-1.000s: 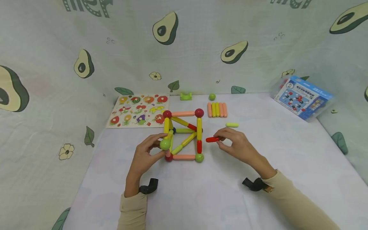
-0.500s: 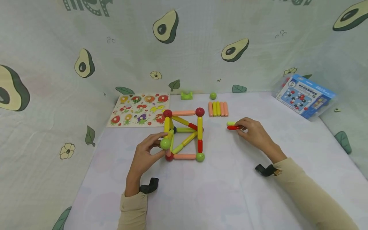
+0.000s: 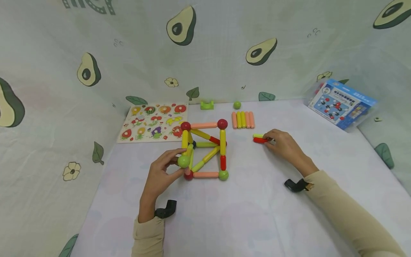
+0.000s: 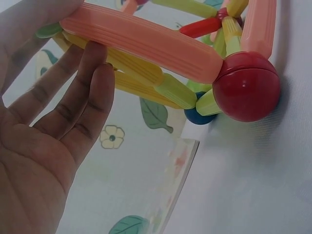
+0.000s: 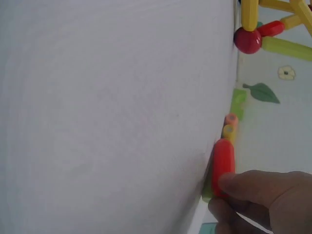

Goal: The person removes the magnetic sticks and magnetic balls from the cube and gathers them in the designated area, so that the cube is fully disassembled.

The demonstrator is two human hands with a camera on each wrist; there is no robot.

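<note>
A frame built of magnetic sticks and balls [image 3: 206, 175] stands at mid-table, with yellow, salmon, red and light green sticks. My left hand [image 3: 160, 176] holds it at the upper near-left corner, thumb and fingers about a green ball [image 3: 184, 161]. In the left wrist view a salmon stick [image 4: 146, 44] runs from that grip down to a red ball [image 4: 246, 87]. To the right, my right hand [image 3: 284, 144] pinches a short red stick [image 3: 259, 140] between thumb and fingers. Directly behind the red stick lies a short light green stick [image 3: 258, 135], partly hidden.
Several salmon and yellow sticks [image 3: 243, 120] lie in a row behind. Beyond them sit a loose green ball [image 3: 237, 105] and a green bracket-shaped piece [image 3: 207, 105]. A fruit-picture board [image 3: 154, 123] lies back left; a blue box [image 3: 340, 103] in clear wrapping stands back right.
My right hand has carried the red stick away from the frame, rightward and back, to beside the light green stick. Over the last half second it has hardly moved. My left hand keeps its hold.
</note>
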